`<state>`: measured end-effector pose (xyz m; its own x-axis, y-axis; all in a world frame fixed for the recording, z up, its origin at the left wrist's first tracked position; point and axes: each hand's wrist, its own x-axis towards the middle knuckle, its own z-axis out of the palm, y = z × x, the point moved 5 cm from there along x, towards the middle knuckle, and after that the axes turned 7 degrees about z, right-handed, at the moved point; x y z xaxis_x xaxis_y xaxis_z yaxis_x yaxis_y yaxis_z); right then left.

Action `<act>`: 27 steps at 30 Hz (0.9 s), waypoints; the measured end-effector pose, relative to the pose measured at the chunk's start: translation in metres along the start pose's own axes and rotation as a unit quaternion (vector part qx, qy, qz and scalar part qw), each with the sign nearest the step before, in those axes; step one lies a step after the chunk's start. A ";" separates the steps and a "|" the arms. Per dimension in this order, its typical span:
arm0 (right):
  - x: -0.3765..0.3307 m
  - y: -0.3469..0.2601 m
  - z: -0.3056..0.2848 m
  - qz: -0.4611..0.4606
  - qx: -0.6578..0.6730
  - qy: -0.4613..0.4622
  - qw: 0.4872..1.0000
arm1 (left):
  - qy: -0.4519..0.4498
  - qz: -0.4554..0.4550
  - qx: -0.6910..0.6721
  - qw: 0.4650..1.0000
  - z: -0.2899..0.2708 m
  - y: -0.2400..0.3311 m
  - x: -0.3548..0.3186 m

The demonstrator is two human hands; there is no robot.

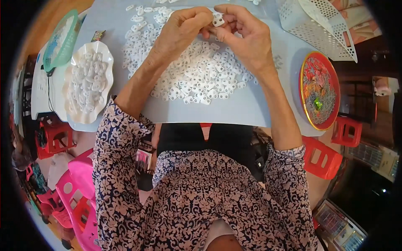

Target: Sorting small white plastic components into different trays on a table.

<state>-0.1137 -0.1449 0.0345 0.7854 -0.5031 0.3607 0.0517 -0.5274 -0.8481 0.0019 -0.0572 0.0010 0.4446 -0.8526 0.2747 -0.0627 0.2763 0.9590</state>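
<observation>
Both my hands meet over the far middle of the table. Between their fingertips is a small white plastic piece (217, 19) with dark holes. My right hand (249, 35) pinches it with thumb and fingers. Close against its other side, my left hand (186, 27) has its fingers curled and closed; what lies inside them is hidden. Under and around my hands spreads a heap of similar white two-holed pieces (201, 79), lying loose on the pale table (201, 113).
Left, a scalloped white dish (108, 79) holds white oval pieces, beside a green basket (75, 35). Right stand a red gold-rimmed bowl (302, 90) with small grey parts and a green wrapper (318, 103), and a perforated white basket (312, 27). Red stools (322, 159) and a pink chair (75, 188) surround the table.
</observation>
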 end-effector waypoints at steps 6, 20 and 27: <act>0.002 0.010 0.000 -0.024 0.009 0.010 1.000 | -0.006 -0.008 0.005 1.000 0.000 -0.004 0.001; 0.004 0.008 -0.005 -0.054 -0.042 -0.023 0.997 | -0.043 0.004 0.140 0.989 0.008 0.002 -0.001; 0.003 0.002 -0.004 -0.051 -0.056 -0.021 0.997 | -0.044 -0.015 0.187 0.981 0.012 0.010 -0.004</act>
<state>-0.1142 -0.1502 0.0354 0.8053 -0.4148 0.4237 0.0645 -0.6490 -0.7580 -0.0110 -0.0562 0.0107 0.3733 -0.8977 0.2343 -0.3808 0.0820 0.9210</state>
